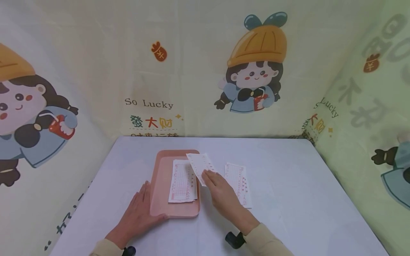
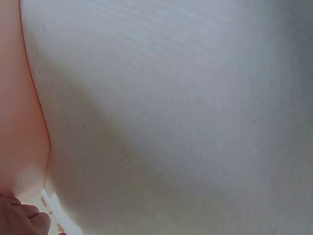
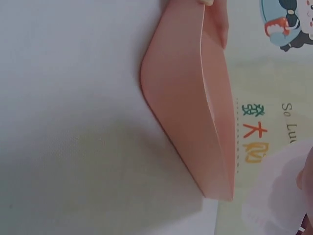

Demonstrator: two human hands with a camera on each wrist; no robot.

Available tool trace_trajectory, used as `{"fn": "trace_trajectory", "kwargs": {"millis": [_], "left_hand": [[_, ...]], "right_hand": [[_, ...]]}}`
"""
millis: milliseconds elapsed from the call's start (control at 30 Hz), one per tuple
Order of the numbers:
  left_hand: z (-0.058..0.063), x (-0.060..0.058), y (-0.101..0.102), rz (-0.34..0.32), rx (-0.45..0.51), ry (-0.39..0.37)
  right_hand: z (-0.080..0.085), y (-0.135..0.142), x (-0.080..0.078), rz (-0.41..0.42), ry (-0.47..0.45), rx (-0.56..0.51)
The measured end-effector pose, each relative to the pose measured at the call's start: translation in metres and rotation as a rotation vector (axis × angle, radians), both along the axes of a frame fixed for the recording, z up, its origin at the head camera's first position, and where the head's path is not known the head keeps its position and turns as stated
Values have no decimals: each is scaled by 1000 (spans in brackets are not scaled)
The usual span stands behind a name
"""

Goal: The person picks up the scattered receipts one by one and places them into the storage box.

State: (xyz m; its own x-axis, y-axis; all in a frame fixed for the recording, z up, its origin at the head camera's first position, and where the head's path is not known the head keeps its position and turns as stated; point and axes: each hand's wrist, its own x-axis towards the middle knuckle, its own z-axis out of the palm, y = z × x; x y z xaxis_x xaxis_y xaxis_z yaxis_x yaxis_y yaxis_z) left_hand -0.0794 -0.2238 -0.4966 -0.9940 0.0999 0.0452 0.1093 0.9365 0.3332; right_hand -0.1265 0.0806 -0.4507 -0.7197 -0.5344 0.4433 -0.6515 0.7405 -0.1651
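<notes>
A shallow pink tray holds a stack of printed paper slips with red markings. My left hand rests along the tray's left side, fingers straight, thumb at its near edge. A single slip is pinched in my right hand, tilted over the tray's right rim and overlapping the stack there. Beyond the right hand lies another pile of slips on the table, partly covered by that hand. In the right wrist view, the tray wall stands close by, and the held slip is blurred.
The white table reaches back to a cartoon-printed cloth backdrop, which also hangs at both sides. A black wrist camera mount sits by the right sleeve. In the left wrist view, the tray's side runs along the left edge.
</notes>
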Motion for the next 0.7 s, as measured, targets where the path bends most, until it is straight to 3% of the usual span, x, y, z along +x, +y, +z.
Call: {"fn": "trace_trajectory", "kwargs": {"millis": [200,700], "left_hand": [[-2,0,0,-15,9,32],[-3,-1,-2,-8,-9,18]], "right_hand": [[2,-12,-1,19,-20,34],[4,-48,0,18,-107,162]]}}
